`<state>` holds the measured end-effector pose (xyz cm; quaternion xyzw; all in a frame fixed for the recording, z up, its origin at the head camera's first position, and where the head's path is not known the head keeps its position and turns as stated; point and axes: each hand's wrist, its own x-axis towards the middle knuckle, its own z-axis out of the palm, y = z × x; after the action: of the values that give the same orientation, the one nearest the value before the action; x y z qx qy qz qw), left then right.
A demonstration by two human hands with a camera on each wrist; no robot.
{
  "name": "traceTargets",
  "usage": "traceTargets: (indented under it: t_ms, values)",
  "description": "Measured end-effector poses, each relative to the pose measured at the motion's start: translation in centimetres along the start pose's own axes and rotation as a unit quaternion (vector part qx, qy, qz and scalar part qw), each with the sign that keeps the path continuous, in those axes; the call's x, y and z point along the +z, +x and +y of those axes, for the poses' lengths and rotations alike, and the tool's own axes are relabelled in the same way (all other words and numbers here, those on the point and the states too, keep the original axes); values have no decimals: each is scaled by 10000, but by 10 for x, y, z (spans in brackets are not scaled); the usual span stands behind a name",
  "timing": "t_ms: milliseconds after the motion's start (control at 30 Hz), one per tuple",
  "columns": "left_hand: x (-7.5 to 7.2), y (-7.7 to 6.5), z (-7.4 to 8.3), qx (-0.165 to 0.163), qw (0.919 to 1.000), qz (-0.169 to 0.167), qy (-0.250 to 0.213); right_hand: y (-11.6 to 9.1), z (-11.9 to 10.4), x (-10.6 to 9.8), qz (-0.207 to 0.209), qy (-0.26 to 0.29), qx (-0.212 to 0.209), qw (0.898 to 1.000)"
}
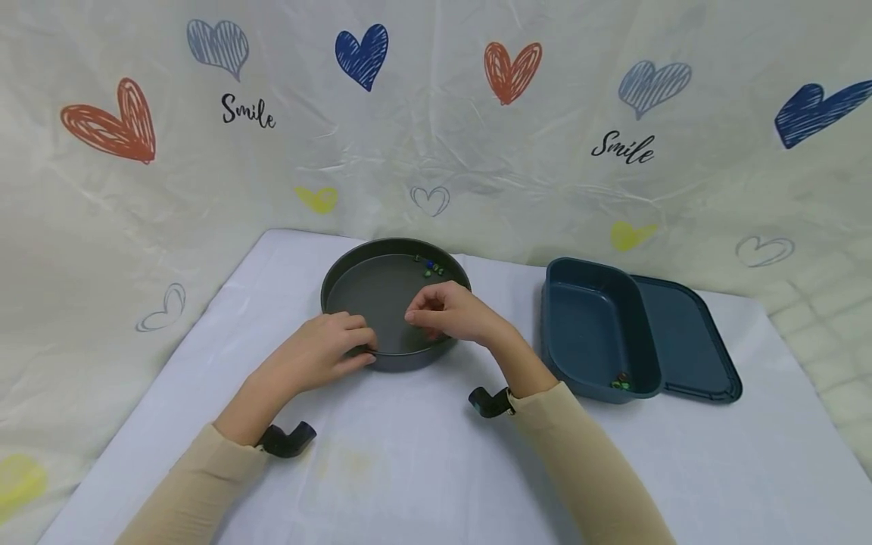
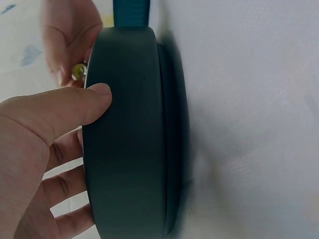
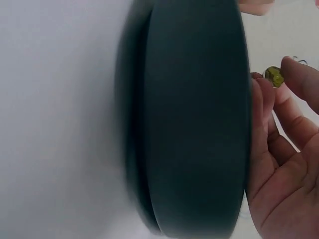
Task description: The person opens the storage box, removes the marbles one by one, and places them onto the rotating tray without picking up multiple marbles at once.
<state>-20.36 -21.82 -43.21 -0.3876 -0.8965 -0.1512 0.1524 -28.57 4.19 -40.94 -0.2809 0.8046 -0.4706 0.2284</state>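
A round dark pan (image 1: pixel 371 291) stands on the table, with several small green and blue marbles (image 1: pixel 429 267) at its far right side. My left hand (image 1: pixel 328 350) grips the near-left rim, thumb outside and fingers inside, as the left wrist view shows. Over the pan's right part, my right hand (image 1: pixel 453 312) pinches a yellow-green glass marble (image 3: pixel 274 76) between thumb and fingertip. That marble is hidden in the head view but shows beyond the pan wall in the left wrist view.
Right of the pan is a deep blue rectangular box (image 1: pixel 593 322), holding several green and reddish marbles (image 1: pixel 621 381) in its near corner. Its flat lid (image 1: pixel 688 333) lies against the box's right side. A white cloth (image 1: pixel 402 462) covers the table; a heart-printed sheet (image 1: pixel 436 136) hangs behind.
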Motion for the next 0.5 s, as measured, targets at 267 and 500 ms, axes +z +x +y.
traceTargets:
  t_ms: [267, 500]
  values:
    - [2, -1, -2, 35, 10000, 40, 5, 17, -1, 11, -153, -1533, 153, 9879]
    - [3, -1, -2, 58, 10000, 67, 42, 23, -3, 19, -213, -2345, 294, 9714]
